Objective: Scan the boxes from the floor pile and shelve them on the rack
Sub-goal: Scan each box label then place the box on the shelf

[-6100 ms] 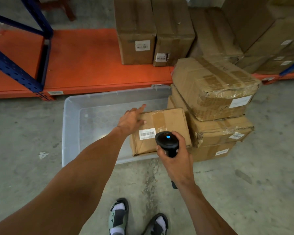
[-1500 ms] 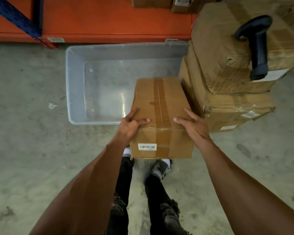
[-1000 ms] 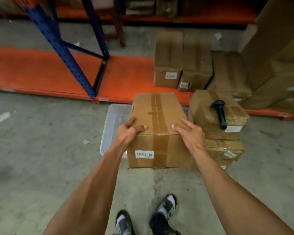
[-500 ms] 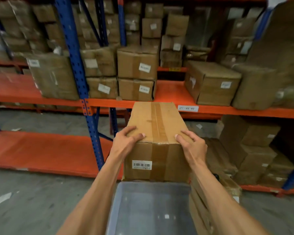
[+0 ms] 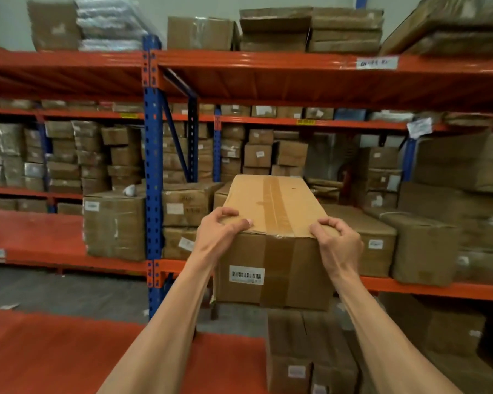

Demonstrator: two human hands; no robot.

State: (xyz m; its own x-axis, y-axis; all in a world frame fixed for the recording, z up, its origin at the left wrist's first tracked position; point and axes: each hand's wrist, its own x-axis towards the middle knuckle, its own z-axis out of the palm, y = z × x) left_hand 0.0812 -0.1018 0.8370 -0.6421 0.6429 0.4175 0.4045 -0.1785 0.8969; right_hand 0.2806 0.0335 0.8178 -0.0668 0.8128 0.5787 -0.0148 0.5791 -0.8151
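Observation:
I hold a long taped cardboard box (image 5: pixel 273 223) in the air in front of the rack's middle shelf (image 5: pixel 427 288). Its near end carries a white barcode label (image 5: pixel 246 275). My left hand (image 5: pixel 221 231) grips the box's near left top corner. My right hand (image 5: pixel 336 241) grips the near right top corner. The box's near end hangs off the shelf's front beam, while its far end reaches in between the shelved boxes. The scanner and the floor pile are out of view.
A blue upright (image 5: pixel 153 172) stands left of the box. Stacked cartons (image 5: pixel 182 211) sit left and a wide carton (image 5: pixel 367 243) right on the shelf. The low orange shelf (image 5: pixel 54 354) lies below left, with cartons (image 5: pixel 305 348) under the box. Upper shelves are packed.
The scanner was put down on the floor stack, both hands took the box, and it has risen from the floor bin up to the middle shelf as my view tilted up.

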